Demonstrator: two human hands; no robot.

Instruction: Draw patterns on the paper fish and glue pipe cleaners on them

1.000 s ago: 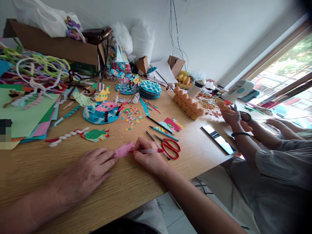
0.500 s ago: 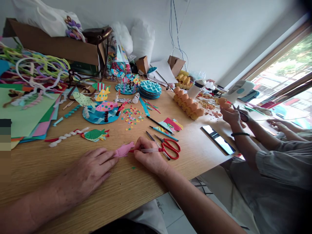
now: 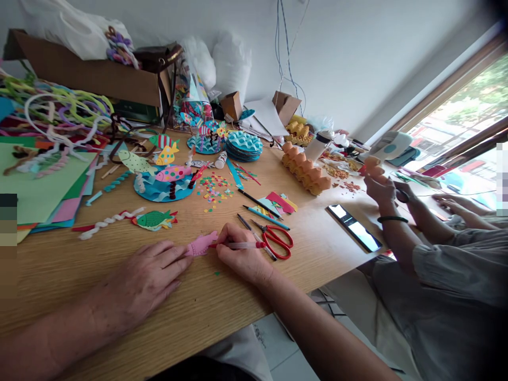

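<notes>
My left hand lies flat on the table, fingers stretched out, its fingertips touching the head end of a pink paper fish. Small marks run along the fish's edge. My right hand grips a red pen with a clear barrel, and the pen's tip is at the fish, near its tail. Just right of that hand lie red-handled scissors, a dark pen and a blue pen. A green paper fish rests farther left.
Behind are a blue wavy base with paper fish, scattered paper dots, and stacked blue discs. Coloured paper is at left. A phone lies rightward, by an egg carton. A co-worker's hands hold a carton piece and scissors.
My right hand and the red pen have shifted very slightly left along the fish. My left hand stays put. The co-worker's hands have moved a little to the right with the carton piece.
</notes>
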